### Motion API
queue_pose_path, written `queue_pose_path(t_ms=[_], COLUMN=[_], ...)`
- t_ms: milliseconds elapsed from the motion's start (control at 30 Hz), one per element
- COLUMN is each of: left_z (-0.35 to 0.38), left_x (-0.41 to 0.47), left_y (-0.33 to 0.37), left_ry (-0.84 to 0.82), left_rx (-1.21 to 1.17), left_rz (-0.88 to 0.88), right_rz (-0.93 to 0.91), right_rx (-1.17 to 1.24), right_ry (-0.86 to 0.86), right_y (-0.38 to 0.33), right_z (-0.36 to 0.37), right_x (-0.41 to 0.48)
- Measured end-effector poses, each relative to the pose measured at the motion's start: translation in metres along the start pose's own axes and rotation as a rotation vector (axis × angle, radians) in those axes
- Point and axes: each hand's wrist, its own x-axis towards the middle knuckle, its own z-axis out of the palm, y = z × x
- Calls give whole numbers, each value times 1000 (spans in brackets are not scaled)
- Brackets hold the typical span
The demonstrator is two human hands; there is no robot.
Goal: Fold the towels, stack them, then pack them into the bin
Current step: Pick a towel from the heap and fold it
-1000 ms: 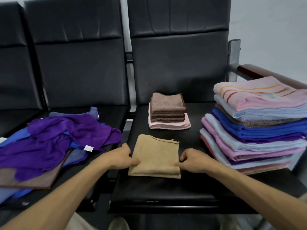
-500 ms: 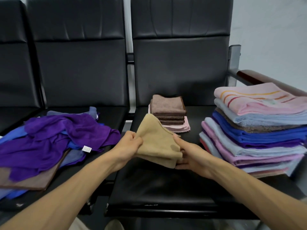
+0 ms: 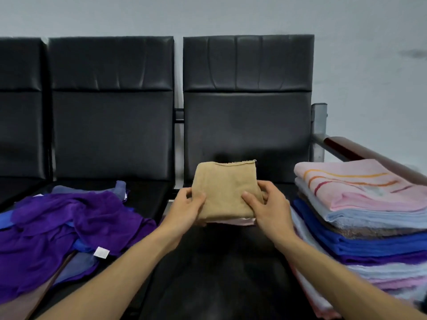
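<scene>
Left hand and right hand pinch the folded tan towel by 2 sides. Uneven release may unfold it or leave it skewed on the pink towel below.

Black padded seats line a pale grey wall, with a brown armrest at the right end.

Folded towel being held btwn L hand & R hand, over rear-centre of R seat. Tall folded stack sitting at its R edge. Loose towel heap lying on L seat. Backrests standing behind.
</scene>
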Motion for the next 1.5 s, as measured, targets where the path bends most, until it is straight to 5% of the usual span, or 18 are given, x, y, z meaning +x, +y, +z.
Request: queue_pose_path(t_ms=[100, 267, 467, 700, 867, 1200, 1500], left_z=[8, 29, 52, 38, -13, -171, -243], left_x=[37, 109, 146, 132, 82, -45, -67], left_y=[8, 2, -36, -35, -12, -9, -34], left_ry=[-26, 14, -50, -6, 67, 434, 757], left_rx=[-15, 400, 731, 408, 289, 236, 72], left_rz=[118, 341, 172, 19, 22, 58, -4], right_rz=[-46, 39, 311, 278, -83, -239, -286], right_rx=[-24, -10, -254, -533, -739, -480, -416], right_ry=[76, 182, 48, -38, 58, -586, -681], right_y=[0, 21, 80, 66, 20, -80, -109], right_z=[13, 35, 62, 58, 59, 172, 286], right_x=[42, 102, 132, 130, 99, 4, -55])
